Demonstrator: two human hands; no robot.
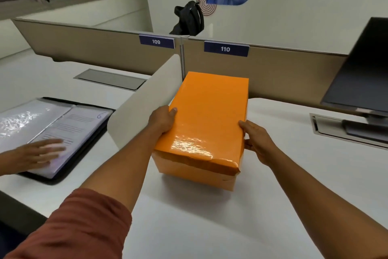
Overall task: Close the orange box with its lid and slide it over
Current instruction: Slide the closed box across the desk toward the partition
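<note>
From the head camera, your one orange box sits on the white surface, just in front of the tan partition and right beside the white divider, with its one lid already seated on top, glossy and a little torn at the near edge. Your left hand is clamped on the lid's left edge, thumb on top, and your right hand is pressed against the right side, fingers wrapped around the wall; holding both long sides this way likely lets you square the lid down and steer the box as one piece. Closing looks done, so the slide is what remains. Beyond the divider, a third hand, someone else's, rests flat on one open folder. One dark monitor stands to the box's right, so mind it when sliding that way.
</note>
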